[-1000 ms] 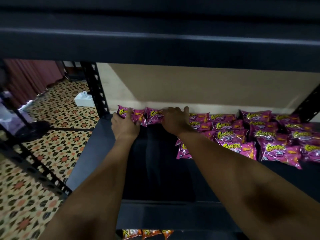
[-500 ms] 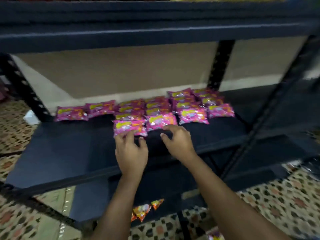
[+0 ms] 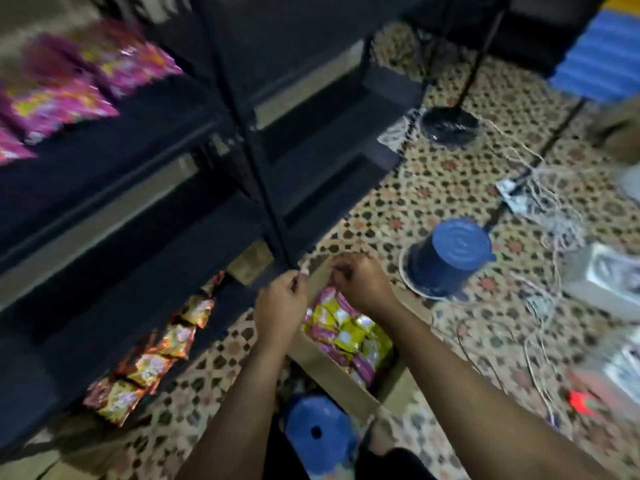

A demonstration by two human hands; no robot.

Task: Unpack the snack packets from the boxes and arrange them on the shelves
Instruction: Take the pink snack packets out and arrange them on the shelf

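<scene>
A blue bucket (image 3: 450, 258) stands at two o'clock from the open cardboard box (image 3: 332, 367), tangled white cords (image 3: 550, 202) beyond it, and a blue stool (image 3: 317, 431) at six. Patterned floor tiles (image 3: 446, 181) run under the dark shelf rack (image 3: 145, 188). Pink-and-yellow snack packets (image 3: 346, 332) fill the box; more pink packets (image 3: 69, 98) lie blurred on a shelf at ten o'clock. Left hand (image 3: 280, 306) and right hand (image 3: 360, 280) hover curled over the box; whether they grip anything I cannot tell.

Pink and yellow snack packets (image 3: 341, 329) lie heaped in an open cardboard box (image 3: 332, 370) on the floor.
</scene>
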